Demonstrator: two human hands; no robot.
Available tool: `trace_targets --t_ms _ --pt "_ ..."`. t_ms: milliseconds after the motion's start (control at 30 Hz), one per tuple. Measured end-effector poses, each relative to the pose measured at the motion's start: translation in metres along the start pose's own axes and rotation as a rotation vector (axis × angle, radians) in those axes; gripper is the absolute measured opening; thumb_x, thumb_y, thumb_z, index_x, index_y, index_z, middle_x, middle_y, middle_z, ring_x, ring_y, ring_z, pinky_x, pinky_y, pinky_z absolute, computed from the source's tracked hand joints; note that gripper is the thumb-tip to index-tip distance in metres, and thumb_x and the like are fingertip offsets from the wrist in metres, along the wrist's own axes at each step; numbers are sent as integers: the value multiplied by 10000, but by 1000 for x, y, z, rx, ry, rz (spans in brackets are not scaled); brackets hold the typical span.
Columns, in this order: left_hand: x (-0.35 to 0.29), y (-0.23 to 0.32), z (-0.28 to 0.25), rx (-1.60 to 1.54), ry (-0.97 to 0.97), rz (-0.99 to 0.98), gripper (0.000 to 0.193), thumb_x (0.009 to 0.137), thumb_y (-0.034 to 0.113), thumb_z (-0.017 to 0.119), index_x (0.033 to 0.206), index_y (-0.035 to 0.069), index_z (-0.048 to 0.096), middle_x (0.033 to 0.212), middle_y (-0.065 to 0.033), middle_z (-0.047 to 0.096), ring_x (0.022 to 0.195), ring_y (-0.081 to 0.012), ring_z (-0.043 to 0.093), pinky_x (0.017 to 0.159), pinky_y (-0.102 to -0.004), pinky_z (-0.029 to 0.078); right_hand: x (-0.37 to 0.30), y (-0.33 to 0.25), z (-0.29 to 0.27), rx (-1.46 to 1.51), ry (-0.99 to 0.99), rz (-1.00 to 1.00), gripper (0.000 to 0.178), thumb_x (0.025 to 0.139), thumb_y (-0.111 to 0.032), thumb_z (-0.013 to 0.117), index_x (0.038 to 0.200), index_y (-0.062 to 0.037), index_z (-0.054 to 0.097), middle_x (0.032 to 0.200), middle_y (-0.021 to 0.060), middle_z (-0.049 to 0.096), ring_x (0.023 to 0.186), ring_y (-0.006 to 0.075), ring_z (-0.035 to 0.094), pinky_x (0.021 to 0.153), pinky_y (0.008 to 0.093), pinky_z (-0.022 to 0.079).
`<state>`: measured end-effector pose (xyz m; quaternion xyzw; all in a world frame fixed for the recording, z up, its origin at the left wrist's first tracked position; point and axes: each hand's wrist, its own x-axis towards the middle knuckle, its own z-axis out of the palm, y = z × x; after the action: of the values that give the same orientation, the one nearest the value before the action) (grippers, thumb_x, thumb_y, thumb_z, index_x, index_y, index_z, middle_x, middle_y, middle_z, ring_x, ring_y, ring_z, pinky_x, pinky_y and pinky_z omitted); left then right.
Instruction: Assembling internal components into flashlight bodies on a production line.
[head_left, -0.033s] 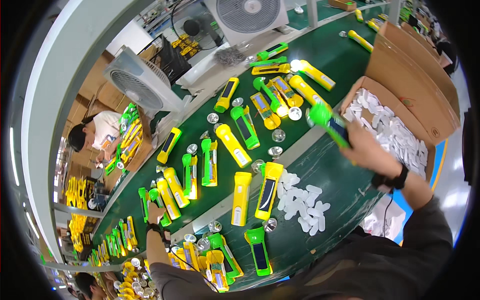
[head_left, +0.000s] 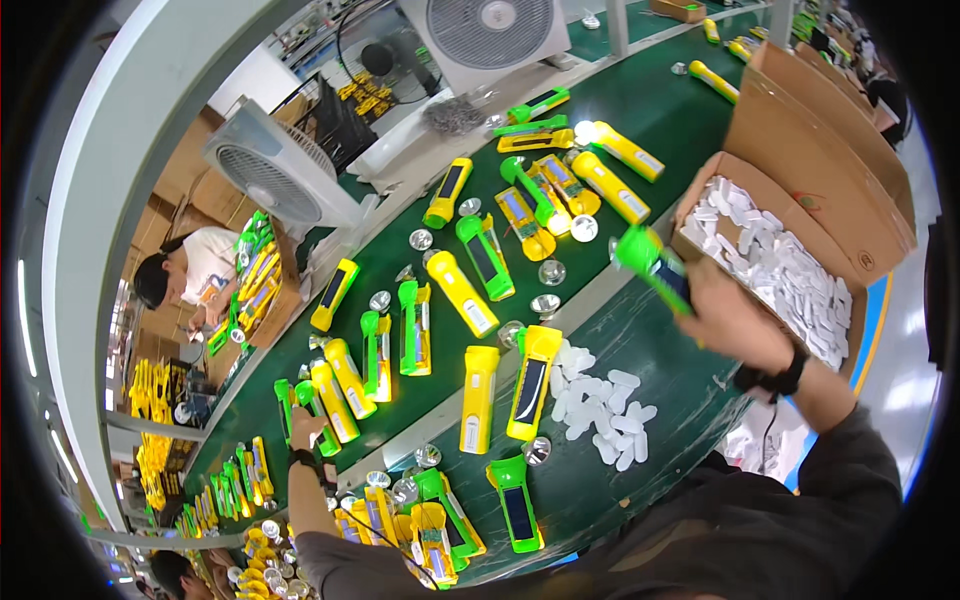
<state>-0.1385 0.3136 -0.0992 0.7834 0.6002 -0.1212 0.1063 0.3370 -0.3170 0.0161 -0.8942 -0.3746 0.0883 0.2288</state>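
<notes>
Held flashlight (head_left: 642, 248) dips slightly

Over the green table (head_left: 690, 360), near the carton (head_left: 835, 180), the right hand (head_left: 735, 312) sits a little lower, fingers clamped round the held flashlight, so it remains in hand. The left hand (head_left: 308, 427) is at 1 green flashlight (head_left: 328, 443); its fingers' grip I cannot tell.

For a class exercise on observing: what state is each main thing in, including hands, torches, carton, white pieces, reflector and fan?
Right hand, closed around a torch
Held torch, raised, panel showing
Left hand, among torches; grip unclear
Carton, open, flap up, partly filled
White pile, loose on the bench
Split torch, casing open, insides exposed
Green torch, lying panel up
Reflector, outside any casing
Fan, upright; cannot tell if running
</notes>
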Motion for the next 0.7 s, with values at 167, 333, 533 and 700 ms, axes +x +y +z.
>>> trace_targets --t_ms 167,333,533,700 --pt "-57 201 -39 -154 611 646 505 708 146 674 1137 -70 520 1110 -265 537 1016 -416 548 894 -446 443 -59 37 65 -216 -53 160 454 687 -142 683 1011 87 463 966 232 484 887 404 551 748 467 486" --pt "-137 418 -20 -556 321 804 450 716 269 685 956 -99 588 1022 -271 589 875 -403 617 787 -405 494 -50 28 39 -361 -108 1 906 699 -340 750 1291 176 299 1067 266 473 1010 403 492 842 437 452" --pt "-120 518 39 -422 146 635 673 678 252 703 1104 -118 338 1109 -356 482 1072 -478 474 948 -487 398 86 24 -67 -218 251 -272 830 739 -260 701 1343 113 272 1110 258 454 1058 408 473 896 441 431" --pt "-134 543 65 -356 150 464 781 605 271 765 1135 -87 317 1155 -310 450 1096 -454 467 967 -468 396 292 84 -57 -364 89 -260 491 706 -270 681 1032 60 521 1048 251 570 1018 421 538 866 462 451"
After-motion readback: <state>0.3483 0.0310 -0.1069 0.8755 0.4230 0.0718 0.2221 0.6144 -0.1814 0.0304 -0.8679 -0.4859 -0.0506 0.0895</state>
